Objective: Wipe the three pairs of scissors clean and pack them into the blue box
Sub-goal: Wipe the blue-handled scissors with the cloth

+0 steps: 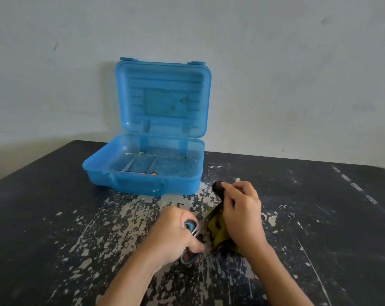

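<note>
A blue box [143, 180] is seen at about ten o'clock from the hands, standing open on a dark table [43, 217] whose paint is worn away in pale patches, with its lid propped upright against the wall [297, 74] behind. Inside its tray, toward the near wall, two pairs of scissors [140, 167] are laid side by side, blades pointing toward twelve o'clock; orange is visible on the handles of one, and the rest is hidden by the box front. Nearer the viewer, the left hand [176, 235] is closed around the blue-grey handles of a third pair of scissors [192, 237], the loops being gripped between fingers and thumb while the blades run up toward one o'clock. At three o'clock from that hand, and just beside it, the right hand [242, 215] is clamped on a yellow-and-dark cloth [218, 224], which is folded around the blades; a dark end of the cloth is pinched at the fingertips. How far the blades are spread cannot be told, as they are covered.
</note>
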`<act>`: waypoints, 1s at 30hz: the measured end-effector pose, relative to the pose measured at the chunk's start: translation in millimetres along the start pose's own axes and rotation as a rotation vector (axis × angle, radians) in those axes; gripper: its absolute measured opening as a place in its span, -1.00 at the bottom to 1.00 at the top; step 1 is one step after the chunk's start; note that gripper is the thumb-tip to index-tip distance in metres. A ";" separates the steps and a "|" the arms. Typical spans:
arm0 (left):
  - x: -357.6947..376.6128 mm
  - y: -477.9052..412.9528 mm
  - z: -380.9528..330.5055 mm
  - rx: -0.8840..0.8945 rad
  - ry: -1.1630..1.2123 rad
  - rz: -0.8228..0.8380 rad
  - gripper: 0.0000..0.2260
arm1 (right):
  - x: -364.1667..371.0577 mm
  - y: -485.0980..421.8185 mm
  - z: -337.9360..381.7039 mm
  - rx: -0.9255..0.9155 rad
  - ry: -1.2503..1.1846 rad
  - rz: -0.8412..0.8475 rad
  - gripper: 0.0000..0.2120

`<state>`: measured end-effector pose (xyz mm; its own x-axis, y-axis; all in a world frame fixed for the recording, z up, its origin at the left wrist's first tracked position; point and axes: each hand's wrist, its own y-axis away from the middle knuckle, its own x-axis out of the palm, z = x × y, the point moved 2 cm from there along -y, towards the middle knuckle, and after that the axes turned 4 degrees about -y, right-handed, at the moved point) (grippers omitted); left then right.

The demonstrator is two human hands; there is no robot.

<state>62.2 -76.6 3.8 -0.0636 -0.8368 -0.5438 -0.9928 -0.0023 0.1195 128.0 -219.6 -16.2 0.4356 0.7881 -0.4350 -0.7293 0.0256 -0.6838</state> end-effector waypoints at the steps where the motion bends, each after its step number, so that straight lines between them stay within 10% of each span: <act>1: 2.4 -0.2 -0.8 -0.010 -0.025 0.006 -0.81 | -1.9 -2.3 -4.5 0.064 -0.009 0.000 -0.77; 10: -5.0 -3.0 -3.2 0.037 -0.257 -0.145 -0.84 | 3.3 30.3 36.8 -0.355 0.112 0.364 -0.62; 17: -3.0 0.3 -5.5 -0.022 -0.235 -0.074 -0.84 | -5.9 6.0 -1.6 -0.207 0.271 0.175 -0.54; 21: -5.0 0.6 -1.9 -0.107 0.158 0.022 -0.81 | -19.7 -1.1 -21.0 0.167 0.182 0.133 -0.51; 24: -9.2 -1.2 -2.0 -0.163 0.495 0.009 -0.73 | -26.5 1.9 7.8 0.000 0.022 -0.062 -0.61; 30: -13.0 5.5 -7.6 -0.114 0.647 0.117 -0.75 | 4.5 23.0 24.0 -0.433 0.083 0.162 -0.66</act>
<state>58.4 -69.9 17.9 -0.0610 -0.9948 0.0816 -0.9640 0.0800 0.2536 100.6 -200.7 -19.8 0.3879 0.7083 -0.5898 -0.5117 -0.3667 -0.7769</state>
